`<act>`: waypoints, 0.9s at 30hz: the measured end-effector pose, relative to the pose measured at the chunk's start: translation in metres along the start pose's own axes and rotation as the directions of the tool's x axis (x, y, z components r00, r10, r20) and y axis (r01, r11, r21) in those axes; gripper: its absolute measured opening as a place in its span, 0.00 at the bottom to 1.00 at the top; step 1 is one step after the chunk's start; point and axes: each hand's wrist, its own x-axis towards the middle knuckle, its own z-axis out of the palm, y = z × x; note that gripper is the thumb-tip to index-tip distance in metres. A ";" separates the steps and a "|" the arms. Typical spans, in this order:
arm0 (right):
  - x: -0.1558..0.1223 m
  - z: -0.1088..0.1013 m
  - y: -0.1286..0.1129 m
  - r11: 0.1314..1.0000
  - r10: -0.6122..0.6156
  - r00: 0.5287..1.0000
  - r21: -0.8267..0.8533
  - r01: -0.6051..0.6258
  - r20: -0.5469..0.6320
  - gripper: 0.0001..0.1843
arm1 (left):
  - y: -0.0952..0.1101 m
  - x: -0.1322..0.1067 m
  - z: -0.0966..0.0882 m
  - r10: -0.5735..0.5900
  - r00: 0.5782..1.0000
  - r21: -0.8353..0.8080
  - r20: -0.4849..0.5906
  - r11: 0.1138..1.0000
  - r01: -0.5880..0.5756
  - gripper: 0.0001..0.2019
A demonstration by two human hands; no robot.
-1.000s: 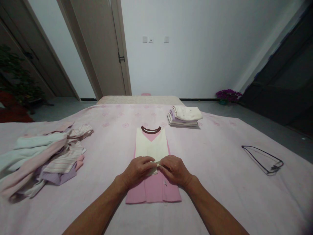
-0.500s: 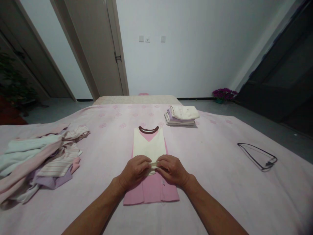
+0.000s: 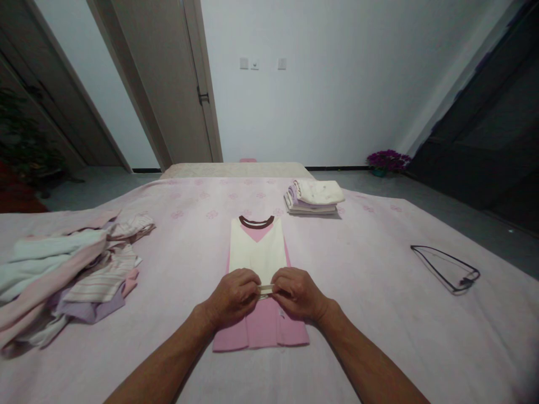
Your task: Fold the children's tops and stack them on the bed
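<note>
A pink shirt (image 3: 261, 325) with a brown neckband lies flat in front of me, its collar away from me and its sides folded in. Cream fabric (image 3: 265, 249), which looks like its sleeves, covers the upper part. My left hand (image 3: 238, 296) and my right hand (image 3: 298, 293) meet over the middle of the shirt, a small gap between them. Each has its fingers closed on the cream edge, and a short strip of it shows between the fingertips. The parts of the cloth under both hands are hidden.
A loose heap of clothes (image 3: 90, 275) lies on the left of the pink-patterned sheet (image 3: 177, 252). Beyond the shirt, to the right, stands a stack of folded clothes (image 3: 318, 197). A dark, thin-framed object (image 3: 450, 269), perhaps a hanger, rests at the right.
My hands have drawn slightly apart, so a little more of the gap shows between them. The cream edge now lies flatter and slightly nearer to me.
</note>
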 end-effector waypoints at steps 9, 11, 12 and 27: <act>0.001 0.001 -0.003 0.998 0.036 0.999 -0.046 -0.035 0.026 0.07 | -0.003 -0.001 0.004 -0.028 0.994 0.067 0.109 0.998 0.021 0.04; 0.002 0.001 -0.004 0.998 0.041 0.998 -0.042 -0.039 0.039 0.09 | -0.002 -0.001 0.003 -0.055 0.993 0.053 0.103 0.997 0.049 0.05; 0.002 0.001 -0.004 0.999 0.028 0.998 -0.043 -0.026 0.053 0.10 | -0.002 0.000 0.003 -0.061 0.993 0.044 0.097 0.997 0.057 0.06; 0.004 0.004 -0.004 0.999 0.024 0.992 -0.043 -0.019 0.124 0.09 | -0.021 0.028 0.009 -0.477 0.858 -0.047 0.188 0.869 0.493 0.14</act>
